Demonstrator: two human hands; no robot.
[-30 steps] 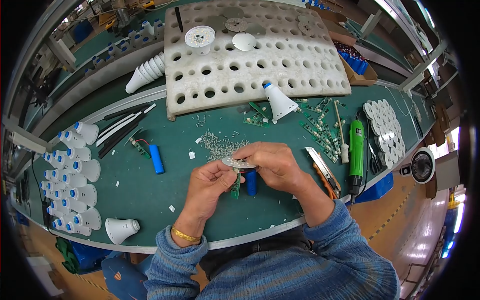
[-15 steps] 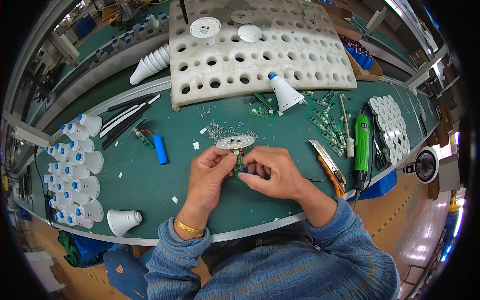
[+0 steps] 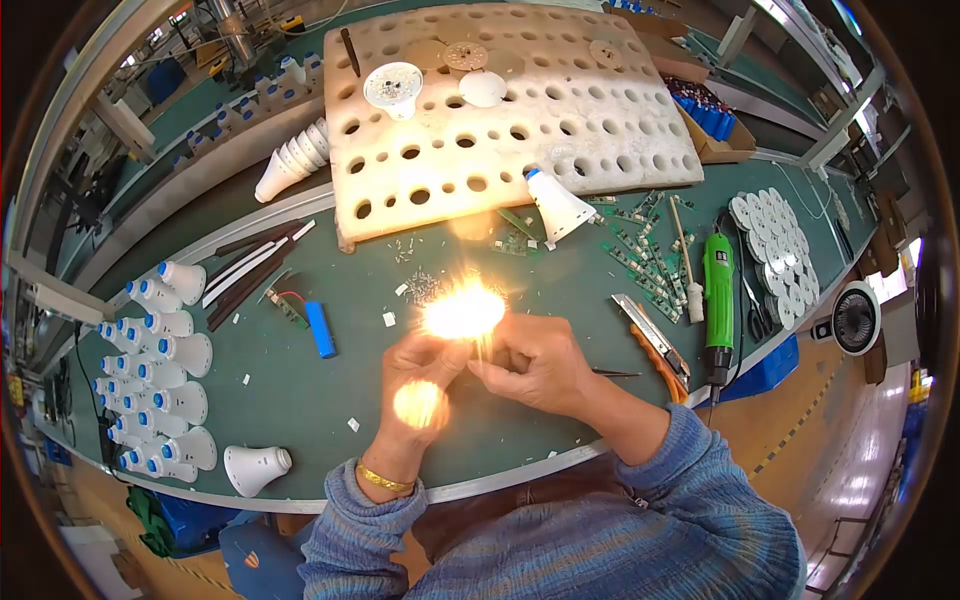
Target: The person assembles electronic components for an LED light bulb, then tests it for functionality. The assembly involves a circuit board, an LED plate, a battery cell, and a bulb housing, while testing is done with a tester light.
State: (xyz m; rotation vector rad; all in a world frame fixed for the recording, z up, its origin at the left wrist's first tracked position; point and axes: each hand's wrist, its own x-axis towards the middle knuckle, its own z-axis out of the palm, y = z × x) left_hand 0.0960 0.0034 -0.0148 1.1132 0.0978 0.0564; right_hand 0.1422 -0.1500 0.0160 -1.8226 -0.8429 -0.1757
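A round LED board (image 3: 463, 312) glows brightly between my two hands, its glare hiding its face. My left hand (image 3: 418, 372) is closed, with thumb and fingers pinching the LED board from below and left. My right hand (image 3: 540, 362) is closed at the narrow green circuit board under the disc; glare and fingers hide most of that board. Behind the glow lie small metal pins (image 3: 425, 288) in a loose pile. A blue battery (image 3: 319, 329) wired to a small green board (image 3: 287, 308) lies to the left of my hands.
White bulb housings (image 3: 180, 355) stand in rows at left; another housing (image 3: 256, 470) lies near the front edge. A foam board with holes (image 3: 510, 160) is at the back. Right are green circuit boards (image 3: 650, 265), a utility knife (image 3: 652, 345), a green electric screwdriver (image 3: 718, 290) and white discs (image 3: 775, 250).
The LED board has gone from unlit to brightly lit, throwing glare over my hands. My hands stay close together, and the view has shifted slightly.
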